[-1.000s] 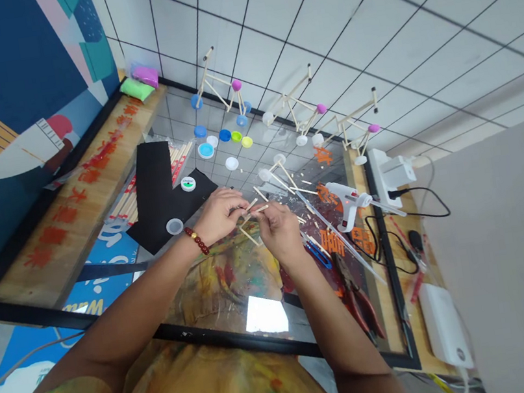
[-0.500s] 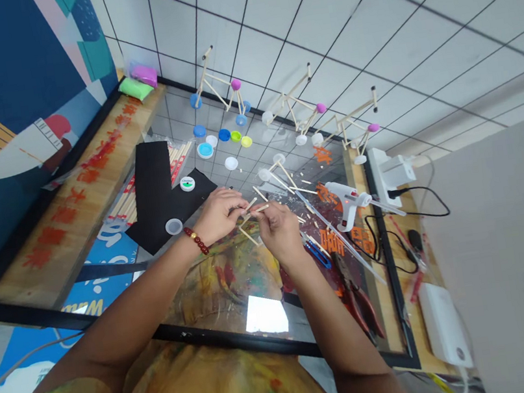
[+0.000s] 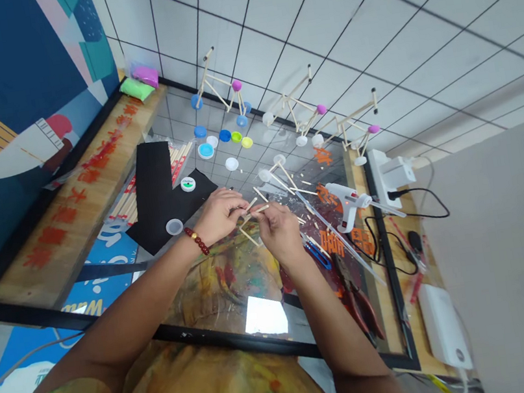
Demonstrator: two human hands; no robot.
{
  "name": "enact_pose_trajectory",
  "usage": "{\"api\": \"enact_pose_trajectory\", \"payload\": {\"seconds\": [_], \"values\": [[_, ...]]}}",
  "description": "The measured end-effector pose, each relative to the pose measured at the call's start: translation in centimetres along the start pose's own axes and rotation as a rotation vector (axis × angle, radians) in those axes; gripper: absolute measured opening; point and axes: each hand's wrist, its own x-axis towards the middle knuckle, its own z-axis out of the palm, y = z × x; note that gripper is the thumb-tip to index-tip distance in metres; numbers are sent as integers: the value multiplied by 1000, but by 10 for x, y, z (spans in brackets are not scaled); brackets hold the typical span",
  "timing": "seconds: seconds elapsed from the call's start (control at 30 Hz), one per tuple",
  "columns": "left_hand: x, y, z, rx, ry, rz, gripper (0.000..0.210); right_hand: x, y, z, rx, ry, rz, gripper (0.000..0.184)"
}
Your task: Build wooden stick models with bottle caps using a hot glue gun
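Over the glass tabletop my left hand, with a red bead bracelet at the wrist, pinches a small frame of thin wooden sticks. From the other side my right hand has its fingers closed on a short wooden stick that lies against the frame. The exact joint between the sticks is hidden by fingertips. Just beyond my hands, another stick piece with white bottle caps rests on the glass. A white glue gun lies to the right, with a long clear glue stick near it.
Three stick models with pink balls stand along the back. Loose bottle caps, black card and bundled sticks lie left. Pliers, a blue cutter, a power strip and cables are on the right.
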Motion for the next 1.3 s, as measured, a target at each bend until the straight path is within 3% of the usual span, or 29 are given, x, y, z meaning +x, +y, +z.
{"api": "enact_pose_trajectory", "payload": {"seconds": [0.7,1.3], "values": [[1,-2,1,5,36,57,16,-7,0,1,21,100,-53,16],[1,-1,0,12,-7,-14,16,-7,2,3,31,124,-66,16]]}}
